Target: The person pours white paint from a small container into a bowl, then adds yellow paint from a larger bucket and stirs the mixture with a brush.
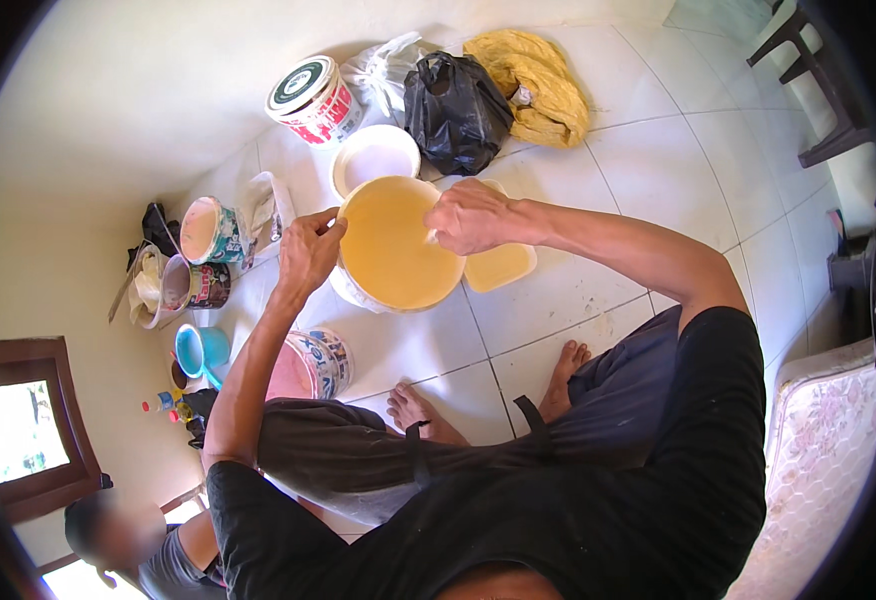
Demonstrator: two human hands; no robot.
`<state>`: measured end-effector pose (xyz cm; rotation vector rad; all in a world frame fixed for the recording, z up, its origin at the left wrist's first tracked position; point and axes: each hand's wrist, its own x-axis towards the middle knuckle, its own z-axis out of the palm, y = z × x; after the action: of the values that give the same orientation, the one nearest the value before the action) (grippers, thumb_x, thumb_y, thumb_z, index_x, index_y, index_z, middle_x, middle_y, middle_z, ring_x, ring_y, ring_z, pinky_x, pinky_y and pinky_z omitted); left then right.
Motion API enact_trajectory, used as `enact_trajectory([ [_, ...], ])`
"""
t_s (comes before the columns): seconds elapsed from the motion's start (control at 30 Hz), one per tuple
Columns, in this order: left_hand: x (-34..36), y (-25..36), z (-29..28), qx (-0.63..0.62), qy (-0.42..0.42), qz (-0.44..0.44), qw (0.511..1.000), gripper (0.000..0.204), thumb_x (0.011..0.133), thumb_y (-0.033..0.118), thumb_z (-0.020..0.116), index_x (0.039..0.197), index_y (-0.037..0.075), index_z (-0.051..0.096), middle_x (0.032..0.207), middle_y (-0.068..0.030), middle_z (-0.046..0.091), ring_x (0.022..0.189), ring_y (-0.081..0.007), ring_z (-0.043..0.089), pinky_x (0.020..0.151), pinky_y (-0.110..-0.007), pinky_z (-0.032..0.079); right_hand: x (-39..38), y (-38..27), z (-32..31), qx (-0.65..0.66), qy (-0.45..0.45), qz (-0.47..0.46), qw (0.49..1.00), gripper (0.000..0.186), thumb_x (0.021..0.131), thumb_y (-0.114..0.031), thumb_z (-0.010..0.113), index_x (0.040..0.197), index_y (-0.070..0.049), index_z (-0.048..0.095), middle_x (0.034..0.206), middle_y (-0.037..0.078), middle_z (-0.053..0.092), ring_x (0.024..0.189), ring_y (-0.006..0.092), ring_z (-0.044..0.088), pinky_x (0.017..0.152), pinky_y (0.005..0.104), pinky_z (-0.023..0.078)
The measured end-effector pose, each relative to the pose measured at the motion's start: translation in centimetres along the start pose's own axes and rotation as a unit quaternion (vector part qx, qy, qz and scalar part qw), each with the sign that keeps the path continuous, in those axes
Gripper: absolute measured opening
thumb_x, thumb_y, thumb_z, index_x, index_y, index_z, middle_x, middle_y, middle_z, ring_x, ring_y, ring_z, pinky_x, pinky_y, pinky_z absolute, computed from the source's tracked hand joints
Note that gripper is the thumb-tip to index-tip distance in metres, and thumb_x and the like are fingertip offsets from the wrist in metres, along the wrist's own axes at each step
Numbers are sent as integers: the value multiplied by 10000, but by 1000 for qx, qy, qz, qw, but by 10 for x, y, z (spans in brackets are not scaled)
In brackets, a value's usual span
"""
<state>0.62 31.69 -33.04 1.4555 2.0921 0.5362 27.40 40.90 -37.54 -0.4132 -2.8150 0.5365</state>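
Yellow, paint-like liquid (398, 250) shows inside a round white plastic bucket (358, 292), set beyond the bare feet (423, 413), presumably within easy reach. The left hand (308, 255) pinches its left rim, likely steadying it; the right hand (473, 217) is clenched at the right side, anything inside hidden.

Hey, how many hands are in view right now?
2. Your left hand is at the left rim of the yellow-insided bucket; your right hand is at its right side. The other person's hands are hidden.
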Motion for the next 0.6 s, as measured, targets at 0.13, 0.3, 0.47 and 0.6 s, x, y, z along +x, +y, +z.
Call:
enact_trajectory([
  [0.13,1,-5,1,13,4,8,1000,394,910,332,645,1221,112,743,708,-138,678,652,-233,636,704,-397,505,6,-13,2,73,-9,-8,997,147,741,-126,603,713,9,653,673,241,654,619,438,650,614,527,527],
  [0.3,1,-5,1,10,2,4,1000,392,909,327,645,1221,111,744,710,-137,681,664,-235,643,712,-395,507,8,-5,20,50,81,6,995,149,791,-120,601,684,-16,592,632,236,608,585,439,616,539,526,479],
  [0.47,0,-4,0,7,3,-3,1000,399,909,331,643,1231,116,739,718,-135,686,676,-239,649,726,-397,511,7,3,4,-8,13,8,1000,127,787,-104,600,703,-8,598,636,238,613,582,444,618,528,531,475],
  [0.6,1,-6,1,15,9,-4,1000,399,908,329,645,1233,118,738,723,-137,690,676,-241,652,737,-398,515,6,-9,3,55,-3,-31,998,113,778,-93,592,708,-5,599,647,239,619,578,442,618,528,535,468],
])
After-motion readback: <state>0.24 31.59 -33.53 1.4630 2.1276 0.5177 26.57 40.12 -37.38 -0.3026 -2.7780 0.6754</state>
